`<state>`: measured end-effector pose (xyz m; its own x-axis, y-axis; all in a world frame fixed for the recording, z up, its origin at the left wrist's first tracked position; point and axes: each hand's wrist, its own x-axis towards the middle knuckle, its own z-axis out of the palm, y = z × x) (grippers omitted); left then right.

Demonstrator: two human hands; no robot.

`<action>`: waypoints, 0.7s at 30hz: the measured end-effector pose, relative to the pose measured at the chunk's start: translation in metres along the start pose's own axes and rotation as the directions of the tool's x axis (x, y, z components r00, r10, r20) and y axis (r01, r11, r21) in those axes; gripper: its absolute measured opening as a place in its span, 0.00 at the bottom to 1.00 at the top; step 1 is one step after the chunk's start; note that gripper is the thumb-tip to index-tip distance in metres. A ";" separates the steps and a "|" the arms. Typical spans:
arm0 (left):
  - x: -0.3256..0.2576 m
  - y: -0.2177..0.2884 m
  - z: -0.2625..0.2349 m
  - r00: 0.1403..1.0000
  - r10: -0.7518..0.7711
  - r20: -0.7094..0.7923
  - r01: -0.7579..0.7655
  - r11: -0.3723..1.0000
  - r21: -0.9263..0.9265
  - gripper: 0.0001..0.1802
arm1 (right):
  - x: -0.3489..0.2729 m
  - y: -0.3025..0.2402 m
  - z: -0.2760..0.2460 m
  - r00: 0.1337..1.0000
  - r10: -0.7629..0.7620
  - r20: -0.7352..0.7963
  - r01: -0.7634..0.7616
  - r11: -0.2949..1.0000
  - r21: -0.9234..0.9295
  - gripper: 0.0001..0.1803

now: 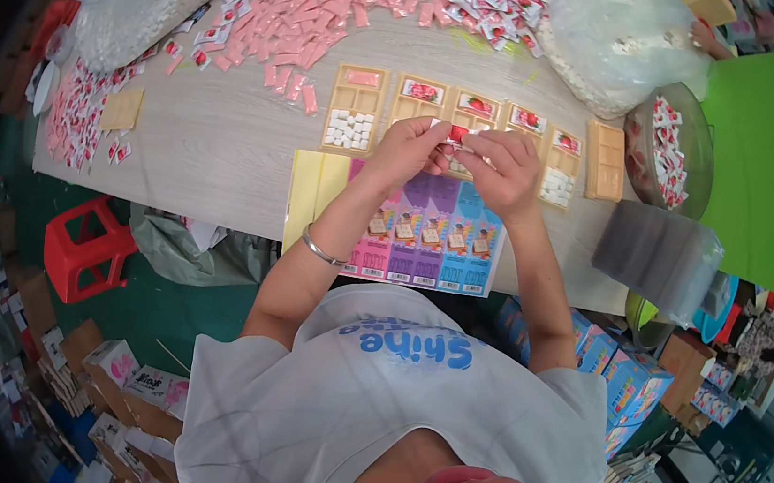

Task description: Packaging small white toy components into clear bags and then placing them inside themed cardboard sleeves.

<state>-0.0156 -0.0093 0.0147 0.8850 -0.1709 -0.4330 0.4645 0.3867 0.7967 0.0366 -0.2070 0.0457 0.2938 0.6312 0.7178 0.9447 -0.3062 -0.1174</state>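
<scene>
My left hand [406, 152] and my right hand [508, 171] meet over the middle of the row of trays. Their fingertips are closed on a small red-and-white strawberry-print sachet [458, 134], partly covered by the fingers. Below and around them stand several beige compartment trays [357, 99]. White cube-like pieces [349, 131] fill the lower part of the leftmost one, with a pink packet [363, 78] at its top. The other trays hold strawberry sachets [424, 91] in their top compartments. My hands hide parts of the middle trays.
Colourful printed sheets [430, 237] lie at the near edge. Pink packets [306, 21] are heaped behind the trays. Bags of white pieces [606, 38] stand at the back. Rightward are stacked beige trays [606, 161], a sachet bowl [705, 162] and clear plastic sleeves [654, 255].
</scene>
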 end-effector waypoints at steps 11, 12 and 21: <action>-0.020 0.004 -0.079 0.732 0.558 -0.391 -0.362 0.805 0.470 0.14 | 0.066 0.004 0.109 0.450 0.723 0.525 -0.863 0.200 0.464 0.10; -0.021 0.008 -0.089 0.578 0.719 -0.386 -0.338 0.641 0.689 0.15 | 0.075 0.008 0.119 0.449 0.725 0.523 -0.864 0.202 0.462 0.10; -0.016 0.003 -0.094 0.622 0.783 0.015 -0.025 0.000 1.000 0.32 | 0.096 -0.001 0.139 0.673 0.665 0.323 -0.654 0.740 -0.158 0.08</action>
<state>-0.0313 0.0798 -0.0162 0.9145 0.1826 0.3609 0.0093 -0.9016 0.4325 0.0841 -0.0467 0.0196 0.8730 0.4518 0.1837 0.4834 -0.7521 -0.4480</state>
